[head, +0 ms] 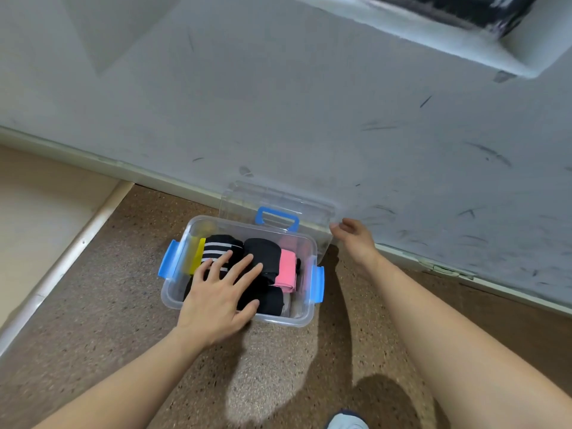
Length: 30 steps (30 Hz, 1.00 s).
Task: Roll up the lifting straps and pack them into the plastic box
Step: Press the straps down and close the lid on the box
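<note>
Shoe tip (346,422) at the bottom, then speckled brown floor (123,305). Left hand (216,292) is flat with fingers spread, pressing the rolled straps (263,255) down inside the clear plastic box (278,320). Right hand (353,239) sits at the corner of the lid (278,198), fingers loosely curled, and I can't tell if it's got hold. Packing looks basically done. Next up, I'd guess, is bringing the lid over squarely and snapping the blue latches (317,283). Scuffed grey wall (309,119) behind.

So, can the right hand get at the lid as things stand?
Likely yes: the right hand is at the right edge of the lid, which stands open behind the box, with nothing between them.
</note>
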Each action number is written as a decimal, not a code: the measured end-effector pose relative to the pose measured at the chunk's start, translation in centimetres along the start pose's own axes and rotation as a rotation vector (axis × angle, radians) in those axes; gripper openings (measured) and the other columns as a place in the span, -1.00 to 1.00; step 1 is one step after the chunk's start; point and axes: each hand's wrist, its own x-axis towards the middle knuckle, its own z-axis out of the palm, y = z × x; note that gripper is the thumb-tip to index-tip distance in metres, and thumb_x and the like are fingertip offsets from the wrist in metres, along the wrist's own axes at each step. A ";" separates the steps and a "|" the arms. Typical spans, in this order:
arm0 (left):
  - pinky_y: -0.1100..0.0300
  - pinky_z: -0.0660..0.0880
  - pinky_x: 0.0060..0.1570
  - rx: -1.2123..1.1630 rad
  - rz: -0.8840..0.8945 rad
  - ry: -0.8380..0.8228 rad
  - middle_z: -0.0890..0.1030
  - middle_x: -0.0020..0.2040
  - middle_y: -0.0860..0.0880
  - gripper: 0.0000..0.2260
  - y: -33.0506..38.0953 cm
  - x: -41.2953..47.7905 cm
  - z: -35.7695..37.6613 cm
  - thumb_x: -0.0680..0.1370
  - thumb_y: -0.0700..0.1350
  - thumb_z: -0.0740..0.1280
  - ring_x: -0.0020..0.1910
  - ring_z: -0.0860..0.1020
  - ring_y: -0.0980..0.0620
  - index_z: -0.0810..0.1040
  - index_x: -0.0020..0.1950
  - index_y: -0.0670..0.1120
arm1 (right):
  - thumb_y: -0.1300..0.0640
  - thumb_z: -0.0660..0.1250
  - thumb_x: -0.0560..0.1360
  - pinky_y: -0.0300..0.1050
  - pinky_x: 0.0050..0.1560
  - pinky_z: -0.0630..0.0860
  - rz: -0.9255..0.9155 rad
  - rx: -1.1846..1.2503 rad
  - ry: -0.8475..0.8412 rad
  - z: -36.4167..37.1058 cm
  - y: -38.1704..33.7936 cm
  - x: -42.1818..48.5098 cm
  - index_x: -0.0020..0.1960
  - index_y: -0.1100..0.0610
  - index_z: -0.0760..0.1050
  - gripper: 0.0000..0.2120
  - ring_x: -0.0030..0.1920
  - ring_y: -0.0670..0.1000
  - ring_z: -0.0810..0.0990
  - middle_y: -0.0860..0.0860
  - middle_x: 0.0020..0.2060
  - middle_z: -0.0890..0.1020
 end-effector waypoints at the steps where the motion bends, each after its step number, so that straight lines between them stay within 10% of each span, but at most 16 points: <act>1: -0.19 0.28 0.44 -0.002 0.000 0.000 0.35 0.59 0.10 -0.41 0.0 0.0 0.0 0.57 0.32 0.14 0.58 0.27 -0.14 0.32 0.59 0.19 | 0.01 0.42 0.58 -0.05 0.33 0.37 0.022 0.045 -0.027 0.5 -0.2 0.0 0.53 0.17 0.31 -0.39 0.41 0.12 0.46 0.12 0.44 0.45; 10: -0.15 0.23 0.47 -0.017 -0.008 -0.019 0.33 0.60 0.10 -0.40 0.1 0.0 -0.3 0.56 0.33 0.12 0.59 0.24 -0.11 0.29 0.59 0.20 | -0.07 0.36 0.61 -0.13 0.11 0.48 -0.139 -0.156 -0.228 1.9 -2.5 -0.8 0.13 0.13 0.67 -0.71 0.09 -0.01 0.59 0.03 0.09 0.69; 23: -0.13 0.07 0.56 -0.133 0.023 -0.095 0.13 0.65 0.17 -0.37 -0.1 -0.2 -1.6 0.58 0.39 0.00 0.65 0.04 -0.04 0.16 0.63 0.23 | 0.09 0.51 0.51 -0.11 -0.12 0.49 -0.340 -0.470 -0.291 -0.3 -5.1 -2.0 -0.03 0.16 0.63 -0.85 -0.22 -0.06 0.54 -0.04 -0.24 0.63; 27: 0.00 0.46 0.15 -0.322 -0.004 0.251 0.65 0.16 0.05 -0.61 -0.8 -1.0 -3.2 0.56 0.17 0.22 0.19 0.58 -0.04 0.62 0.24 -0.01 | 0.14 0.50 0.51 -0.16 -0.09 0.47 -0.394 -0.464 -0.265 -2.0 -4.4 -4.9 0.00 0.20 0.62 -0.85 -0.12 0.01 0.59 0.05 -0.13 0.68; 30: 0.05 0.37 -0.13 -0.249 -0.064 0.576 0.58 -0.10 -0.03 -0.79 -2.0 -1.6 -5.4 0.52 0.02 0.32 -0.12 0.52 -0.09 0.60 -0.01 -0.11 | 0.10 0.53 0.47 0.01 0.06 0.57 -0.424 -0.508 -0.215 -1.6 -2.6 -6.8 0.02 0.12 0.64 -0.83 -0.02 0.10 0.67 0.08 -0.05 0.71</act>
